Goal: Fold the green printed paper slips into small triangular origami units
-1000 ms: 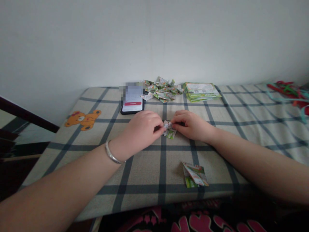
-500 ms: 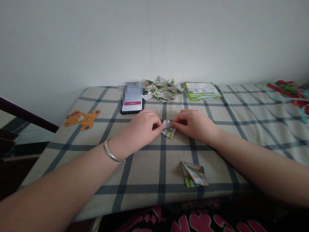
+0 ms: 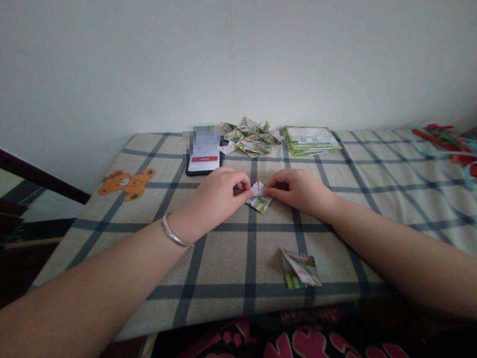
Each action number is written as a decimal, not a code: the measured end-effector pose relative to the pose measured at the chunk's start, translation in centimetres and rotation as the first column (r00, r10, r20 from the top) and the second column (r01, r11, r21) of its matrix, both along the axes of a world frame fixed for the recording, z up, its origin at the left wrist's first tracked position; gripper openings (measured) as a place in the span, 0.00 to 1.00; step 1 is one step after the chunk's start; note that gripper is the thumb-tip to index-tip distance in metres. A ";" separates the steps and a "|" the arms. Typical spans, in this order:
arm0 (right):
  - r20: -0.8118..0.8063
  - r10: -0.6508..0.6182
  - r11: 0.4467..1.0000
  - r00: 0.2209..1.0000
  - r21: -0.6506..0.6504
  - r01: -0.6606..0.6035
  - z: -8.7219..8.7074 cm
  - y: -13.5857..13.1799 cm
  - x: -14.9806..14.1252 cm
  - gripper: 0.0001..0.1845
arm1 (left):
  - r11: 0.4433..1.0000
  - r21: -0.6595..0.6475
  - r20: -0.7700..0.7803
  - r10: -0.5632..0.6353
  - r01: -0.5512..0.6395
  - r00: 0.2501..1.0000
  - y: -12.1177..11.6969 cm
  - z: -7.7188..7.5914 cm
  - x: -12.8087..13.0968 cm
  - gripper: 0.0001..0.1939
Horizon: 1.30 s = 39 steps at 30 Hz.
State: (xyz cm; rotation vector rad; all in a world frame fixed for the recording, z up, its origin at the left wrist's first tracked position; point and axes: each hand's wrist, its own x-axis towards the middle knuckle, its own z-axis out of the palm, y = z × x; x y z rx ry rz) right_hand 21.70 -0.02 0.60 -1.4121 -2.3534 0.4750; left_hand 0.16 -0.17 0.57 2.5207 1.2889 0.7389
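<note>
A small folded piece of green and white printed paper [image 3: 260,197] lies on the checked cloth [image 3: 223,258] between my two hands. My left hand [image 3: 216,196], with a silver bangle [image 3: 172,233] on its wrist, pinches the paper's left edge with curled fingers. My right hand [image 3: 298,190] pinches its right edge the same way. Nearer to me lies a second, larger folded paper [image 3: 300,269], untouched.
At the back by the wall lie a phone [image 3: 204,158] with a lit screen, a heap of small folded papers [image 3: 250,137] and a stack of flat printed sheets [image 3: 310,140]. Red and green cords [image 3: 447,141] lie at the far right. A bear print [image 3: 127,182] marks the cloth's left.
My hands have shifted only slightly on the small paper, which now shows a bit more between my fingers. Everything else lies where it was.
</note>
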 end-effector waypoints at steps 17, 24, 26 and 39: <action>-0.052 0.247 0.959 0.968 0.153 -0.236 -0.8 0.0 -0.8 0.10 | 0.981 0.130 -0.216 -0.113 0.143 0.970 0.1 0.0 -0.9 0.07; 0.005 0.173 0.977 0.985 0.126 -0.172 -0.8 -0.2 -1.2 0.09 | 0.961 0.222 -0.303 -0.095 0.167 0.948 -0.5 0.3 -0.6 0.08; 0.035 0.168 0.981 0.985 0.098 -0.170 -0.7 -0.1 -1.4 0.10 | 0.962 0.223 -0.310 -0.086 0.160 0.947 -0.6 0.3 -0.4 0.07; -0.013 0.061 0.990 0.998 -0.125 -0.062 0.7 -0.4 -0.4 0.10 | 0.993 0.070 -0.297 -0.065 0.090 0.953 -0.7 0.6 -0.2 0.09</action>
